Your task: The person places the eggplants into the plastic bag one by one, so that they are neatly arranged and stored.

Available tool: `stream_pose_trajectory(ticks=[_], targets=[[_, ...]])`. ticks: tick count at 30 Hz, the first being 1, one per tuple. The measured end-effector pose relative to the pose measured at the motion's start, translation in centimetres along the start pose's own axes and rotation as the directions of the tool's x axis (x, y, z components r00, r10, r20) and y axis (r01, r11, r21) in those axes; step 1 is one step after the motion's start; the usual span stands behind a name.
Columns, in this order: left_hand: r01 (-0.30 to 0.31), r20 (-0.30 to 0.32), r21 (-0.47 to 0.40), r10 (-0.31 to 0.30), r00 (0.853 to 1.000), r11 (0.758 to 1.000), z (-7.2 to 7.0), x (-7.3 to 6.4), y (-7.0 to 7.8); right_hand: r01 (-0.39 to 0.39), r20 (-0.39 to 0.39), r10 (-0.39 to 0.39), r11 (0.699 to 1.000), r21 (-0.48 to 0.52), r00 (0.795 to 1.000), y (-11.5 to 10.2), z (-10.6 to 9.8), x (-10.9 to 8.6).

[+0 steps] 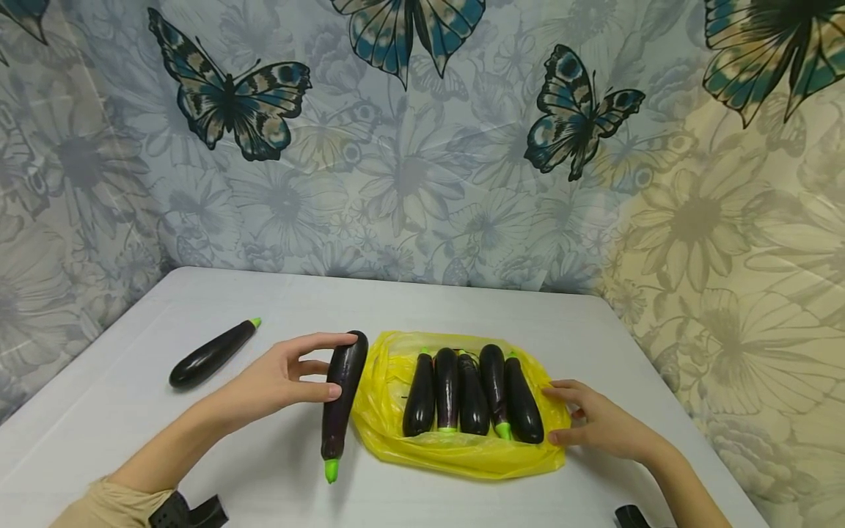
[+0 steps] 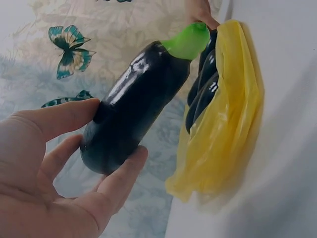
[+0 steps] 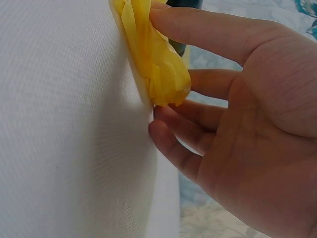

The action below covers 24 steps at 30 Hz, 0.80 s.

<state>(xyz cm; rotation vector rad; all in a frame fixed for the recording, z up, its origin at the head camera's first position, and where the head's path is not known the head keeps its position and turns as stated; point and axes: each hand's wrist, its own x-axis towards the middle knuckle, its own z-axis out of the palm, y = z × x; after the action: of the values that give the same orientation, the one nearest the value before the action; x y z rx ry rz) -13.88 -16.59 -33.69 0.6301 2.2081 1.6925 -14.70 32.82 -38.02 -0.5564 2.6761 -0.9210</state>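
Observation:
My left hand (image 1: 290,374) grips a dark purple eggplant (image 1: 345,400) between thumb and fingers, just left of a yellow plastic bag (image 1: 462,462). That eggplant's bright green stem end points down toward me in the head view; in the left wrist view the same eggplant (image 2: 133,99) fills the middle. Several more eggplants (image 1: 473,396) lie side by side in the opened bag. At the bag's right edge, my right hand (image 1: 597,422) holds the plastic, thumb on the near side. In the right wrist view the bag's crumpled edge (image 3: 166,74) sits between the thumb and fingers.
Another eggplant (image 1: 211,356) lies alone on the left of the white table (image 1: 277,293), its green end toward the back. Behind the table hangs a patterned cloth (image 1: 409,198) with butterflies and flowers. A black device (image 1: 630,515) shows at the lower right.

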Motion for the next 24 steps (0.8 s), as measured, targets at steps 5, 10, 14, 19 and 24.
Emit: stream_pose_trajectory(ticks=[5,10,14,19,24], targets=[[-0.065,-0.016,0.021,0.065,0.998,0.998,0.8,1.9,-0.3,-0.003,0.001,0.003,1.0,0.004,1.0,0.0,0.0,-0.1],[-0.139,-0.028,0.06,0.141,0.99,0.988,1.6,3.9,-0.4,-0.001,-0.004,0.001,1.0,0.004,1.0,0.1,0.0,0.0],[-0.158,-0.035,0.084,0.162,0.986,0.984,2.2,5.4,-0.5,0.01,-0.006,-0.01,1.0,0.0,1.0,0.1,0.0,0.0],[-0.152,-0.057,0.106,0.158,0.986,0.983,2.8,6.7,-0.4,0.014,-0.003,-0.014,1.0,-0.005,1.0,-0.1,0.0,0.1],[-0.146,-0.087,0.143,0.16,0.983,0.979,3.5,8.3,-0.6,0.013,-0.009,-0.013,1.0,-0.018,1.0,0.0,0.0,0.1]])
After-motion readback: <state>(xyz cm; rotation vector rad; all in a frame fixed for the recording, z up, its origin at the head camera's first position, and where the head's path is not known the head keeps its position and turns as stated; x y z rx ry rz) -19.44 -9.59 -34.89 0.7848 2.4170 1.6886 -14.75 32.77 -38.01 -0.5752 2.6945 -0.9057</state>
